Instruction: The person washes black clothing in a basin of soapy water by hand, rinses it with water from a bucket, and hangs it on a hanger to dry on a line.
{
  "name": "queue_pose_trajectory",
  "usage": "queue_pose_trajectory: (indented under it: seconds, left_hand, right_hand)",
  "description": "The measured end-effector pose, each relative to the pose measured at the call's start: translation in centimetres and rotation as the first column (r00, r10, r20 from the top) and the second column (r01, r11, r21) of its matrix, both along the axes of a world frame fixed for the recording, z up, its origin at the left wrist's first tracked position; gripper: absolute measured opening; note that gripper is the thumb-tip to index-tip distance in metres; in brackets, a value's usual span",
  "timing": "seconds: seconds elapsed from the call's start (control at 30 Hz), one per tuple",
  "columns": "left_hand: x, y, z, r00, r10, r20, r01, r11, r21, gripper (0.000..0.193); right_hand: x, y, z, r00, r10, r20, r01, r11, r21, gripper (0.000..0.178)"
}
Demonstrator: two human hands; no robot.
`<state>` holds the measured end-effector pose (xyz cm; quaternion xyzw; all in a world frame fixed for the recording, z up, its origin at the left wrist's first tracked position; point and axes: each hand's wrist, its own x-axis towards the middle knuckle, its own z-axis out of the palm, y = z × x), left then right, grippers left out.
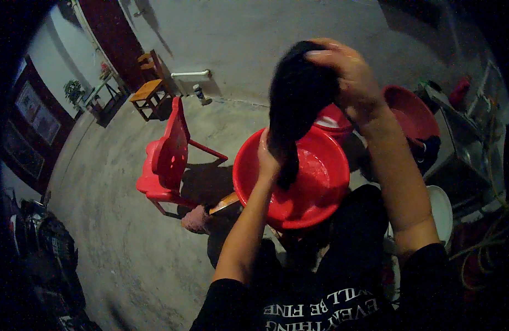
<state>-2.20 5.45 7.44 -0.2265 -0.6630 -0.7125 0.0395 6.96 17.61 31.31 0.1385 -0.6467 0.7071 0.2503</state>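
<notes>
A black, soft-looking bundle [301, 91], apparently cloth, hangs in the air above a red plastic basin [246, 190]. My right hand [354, 80] is raised and closed over its upper end, fingers curled across the top. Lower down, my left hand [270, 157] grips the bundle from its left side, most of its fingers hidden behind the dark material. The tail of the bundle hangs down over the basin's inside. Its exact kind cannot be made out in the dim light.
A red plastic chair [169, 157] stands to the left, with a small wooden chair [149, 91] farther back. Behind the basin is another red container [333, 118]. A larger reddish tub [411, 110] and a pale round basin [441, 212] are on the right.
</notes>
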Motion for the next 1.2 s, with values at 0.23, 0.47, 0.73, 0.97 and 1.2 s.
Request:
queue_pose_trajectory:
  seconds: [0.23,0.47,0.73,0.97,1.2]
  left_hand:
    - [-0.3,0.3,4.7,1.000,0.008,0.023,-0.016,0.930,0.368,0.025]
    - [3.7,1.8,4.5,0.936,-0.189,-0.297,0.172,0.982,-0.084,0.028]
    - [5.4,-1.0,4.7,0.818,-0.566,0.106,0.546,0.821,0.167,0.026]
    - [0.1,-1.2,1.3,0.951,-0.080,-0.297,-0.130,0.771,-0.624,0.028]
    - [-2.9,-0.5,-1.7,0.888,-0.380,0.260,0.220,0.846,0.486,0.029]
  right_hand:
    - [1.8,9.6,-17.9,0.931,0.066,0.360,0.232,0.653,-0.721,0.028]
    - [0.8,-2.4,-31.5,0.880,0.063,0.471,-0.019,0.995,-0.099,0.053]
    - [-4.6,0.9,-36.6,0.827,-0.560,0.044,0.481,0.746,0.461,0.039]
    - [-4.3,2.0,-20.7,0.871,-0.171,0.460,-0.038,0.911,0.410,0.042]
    - [-6.4,4.8,-20.2,0.815,0.519,0.257,-0.293,0.752,-0.590,0.029]
